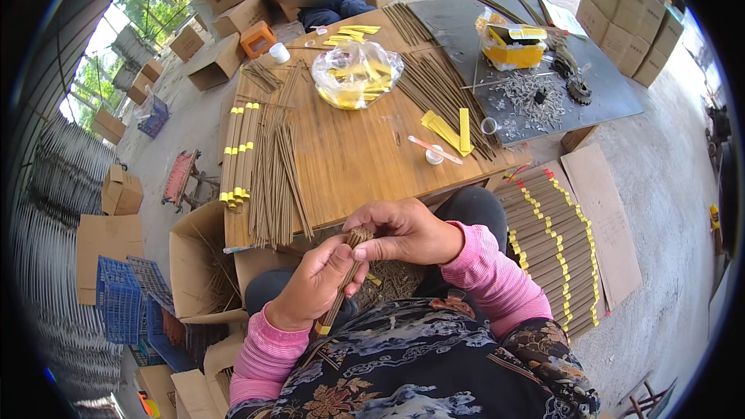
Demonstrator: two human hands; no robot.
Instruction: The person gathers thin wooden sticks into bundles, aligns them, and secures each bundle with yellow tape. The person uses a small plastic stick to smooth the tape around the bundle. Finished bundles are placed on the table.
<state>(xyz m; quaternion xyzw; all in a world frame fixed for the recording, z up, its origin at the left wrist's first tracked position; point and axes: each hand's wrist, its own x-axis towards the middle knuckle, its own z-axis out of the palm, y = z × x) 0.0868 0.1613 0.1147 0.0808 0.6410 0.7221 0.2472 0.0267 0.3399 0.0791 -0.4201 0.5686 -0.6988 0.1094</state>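
Observation:
A bundle of thin brown incense sticks (pixel 334 310) slants between my hands over my lap, with a yellow band near its lower end. My left hand (pixel 310 285) is wrapped round its upper part. At the top end, the fingers and thumb of my right hand (pixel 407 231) close on the stick tips. On the wooden table (pixel 349 178) ahead lie loose incense sticks (pixel 273 178) and, left of them, several yellow-banded bundles (pixel 239 151). Yellow paper strips (pixel 448 133) lie at the right, near a small white cup (pixel 434 156) with a pinkish flat stick (pixel 436 149) across it.
A clear plastic bag (pixel 356 76) of yellow strips sits mid-table. A dark table (pixel 574 112) at the right holds a yellow box (pixel 515 53). Banded bundles (pixel 555 248) lie on cardboard at the lower right. An open carton (pixel 203 268) stands at the left. Another person (pixel 334 15) sits opposite.

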